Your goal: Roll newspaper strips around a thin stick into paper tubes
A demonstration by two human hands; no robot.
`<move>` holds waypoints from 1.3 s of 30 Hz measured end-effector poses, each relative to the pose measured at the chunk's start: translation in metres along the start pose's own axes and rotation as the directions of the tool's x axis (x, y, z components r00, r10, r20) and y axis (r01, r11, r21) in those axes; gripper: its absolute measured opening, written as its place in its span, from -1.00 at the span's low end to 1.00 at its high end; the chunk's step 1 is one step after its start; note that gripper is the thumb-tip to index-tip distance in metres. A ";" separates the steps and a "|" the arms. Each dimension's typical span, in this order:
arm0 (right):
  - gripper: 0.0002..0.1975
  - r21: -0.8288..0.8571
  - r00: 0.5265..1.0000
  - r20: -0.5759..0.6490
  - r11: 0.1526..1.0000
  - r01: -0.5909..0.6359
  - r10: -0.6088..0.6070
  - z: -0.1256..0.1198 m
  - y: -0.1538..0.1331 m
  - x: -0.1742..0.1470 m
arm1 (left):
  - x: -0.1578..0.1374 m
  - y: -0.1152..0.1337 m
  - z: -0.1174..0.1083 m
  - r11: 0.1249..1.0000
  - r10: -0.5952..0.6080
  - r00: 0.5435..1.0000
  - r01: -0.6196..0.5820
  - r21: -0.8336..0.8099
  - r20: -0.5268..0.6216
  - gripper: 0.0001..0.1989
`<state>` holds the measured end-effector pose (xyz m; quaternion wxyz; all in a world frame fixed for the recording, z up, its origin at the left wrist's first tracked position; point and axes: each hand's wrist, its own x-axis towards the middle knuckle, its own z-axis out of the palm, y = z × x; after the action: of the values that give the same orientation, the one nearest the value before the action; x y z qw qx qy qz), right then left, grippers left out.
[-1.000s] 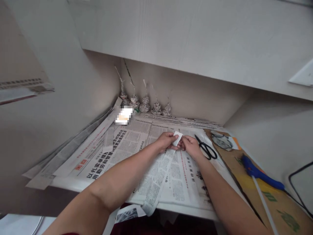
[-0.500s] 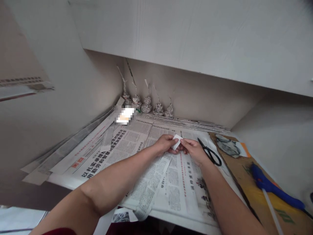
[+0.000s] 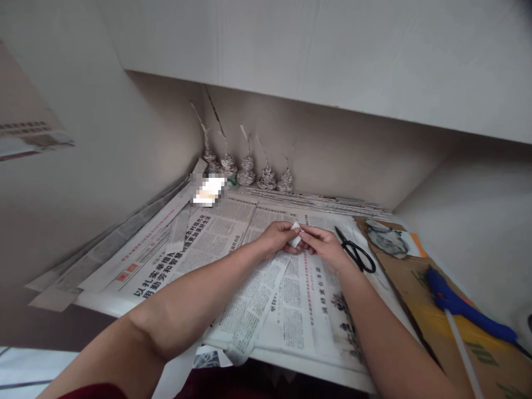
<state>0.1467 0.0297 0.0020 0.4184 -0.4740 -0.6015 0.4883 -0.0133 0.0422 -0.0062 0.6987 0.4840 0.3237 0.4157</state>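
Over the newspaper-covered table, my left hand (image 3: 277,239) and my right hand (image 3: 323,245) meet, both closed in a pinch on a newspaper strip (image 3: 295,237). Its pale end pokes up between my thumbs and looks folded to a narrow point. Below my hands a long printed length (image 3: 260,310), apparently of the same strip, runs down to the table's front edge. My fingers hide where the two parts join. Black-handled scissors (image 3: 357,254) lie just right of my right hand.
Several woven paper gourd shapes (image 3: 246,170) stand at the back wall, behind thin rolled paper sticks (image 3: 324,204). Cut strips (image 3: 62,291) are stacked left, near a blurred bright patch (image 3: 209,191). A blue glue gun (image 3: 465,310) rests on cardboard (image 3: 419,288) at right.
The pale paper end between my fingers shows smaller and more pointed, as if folded over. My hands stay together in nearly the same place. The view has shifted slightly.
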 end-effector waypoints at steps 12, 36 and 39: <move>-0.59 -0.012 0.998 -0.051 1.000 0.026 -0.027 -0.006 0.006 0.004 | 0.000 -0.002 -0.001 1.000 0.018 0.999 -0.018 0.013 -0.030 -0.74; -0.61 0.050 0.999 0.042 0.999 0.002 -0.004 -0.009 0.005 0.002 | -0.004 0.001 0.004 0.995 0.055 0.993 -0.046 0.090 -0.107 -0.68; -0.63 0.108 0.996 0.088 0.994 -0.007 -0.002 -0.013 0.007 0.001 | -0.004 0.001 0.004 0.995 0.063 0.997 -0.059 0.083 -0.054 -0.68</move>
<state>0.1601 0.0340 -0.0022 0.4160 -0.4296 -0.5913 0.5411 -0.0118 0.0366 -0.0039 0.6559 0.5100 0.3451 0.4366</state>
